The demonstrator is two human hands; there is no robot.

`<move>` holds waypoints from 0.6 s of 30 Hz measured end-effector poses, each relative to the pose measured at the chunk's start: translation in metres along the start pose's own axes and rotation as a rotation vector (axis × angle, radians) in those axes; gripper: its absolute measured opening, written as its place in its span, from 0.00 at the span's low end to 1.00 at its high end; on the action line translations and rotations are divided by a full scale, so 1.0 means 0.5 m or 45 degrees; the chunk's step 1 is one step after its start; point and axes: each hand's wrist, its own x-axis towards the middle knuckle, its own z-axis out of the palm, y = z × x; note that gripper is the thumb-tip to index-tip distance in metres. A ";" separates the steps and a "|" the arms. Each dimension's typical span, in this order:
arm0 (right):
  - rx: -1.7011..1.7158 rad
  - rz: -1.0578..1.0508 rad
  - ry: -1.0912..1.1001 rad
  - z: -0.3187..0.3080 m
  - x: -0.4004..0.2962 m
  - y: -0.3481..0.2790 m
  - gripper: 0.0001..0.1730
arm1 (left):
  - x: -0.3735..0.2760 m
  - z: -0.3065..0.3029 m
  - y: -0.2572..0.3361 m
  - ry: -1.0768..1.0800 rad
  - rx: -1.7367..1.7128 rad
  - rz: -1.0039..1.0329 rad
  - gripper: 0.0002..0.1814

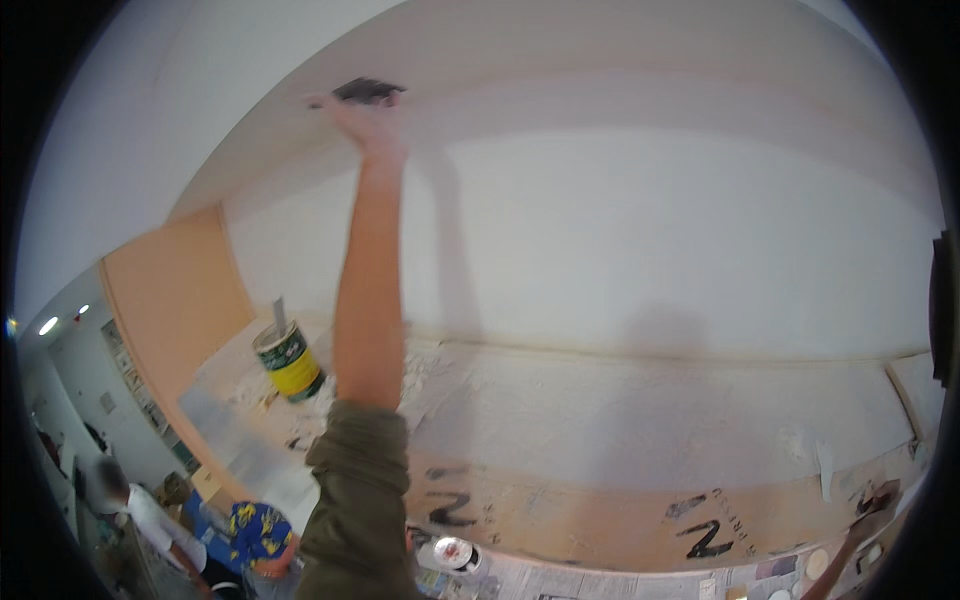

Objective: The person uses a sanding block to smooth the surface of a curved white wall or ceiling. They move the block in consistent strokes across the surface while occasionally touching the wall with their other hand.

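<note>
My left hand (367, 124) is raised high at the upper left of the head view, its forearm in a rolled-up olive sleeve. It grips a dark, flat object (369, 91) against or just below the pale overhead surface (525, 45) of a recess; blur hides what it is and whether they touch. At the lower right rim, my right hand (874, 514) is low by the front edge of a board, small and dim; its fingers and anything in them are unclear. Between the hands lies a dusty, pale ledge (615, 405) below a white back wall (637, 240).
An open green and yellow tin (292, 367) with a flat grey tool upright in it stands on the ledge, among whitish debris. Newspaper (570, 581) and a round container (454, 553) lie below the lettered board (600, 525). Two people (161, 529) are at the lower left.
</note>
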 end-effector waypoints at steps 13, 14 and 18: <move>0.021 -0.028 -0.263 -0.009 0.004 0.014 0.24 | -0.149 0.167 0.130 -0.289 0.073 0.317 0.51; 0.074 0.052 -0.168 -0.008 0.008 0.017 0.24 | -0.161 0.186 0.150 -0.198 0.096 0.227 0.52; 0.032 -0.065 -0.204 -0.016 0.015 0.021 0.22 | -0.159 0.211 0.151 -0.123 0.109 0.202 0.55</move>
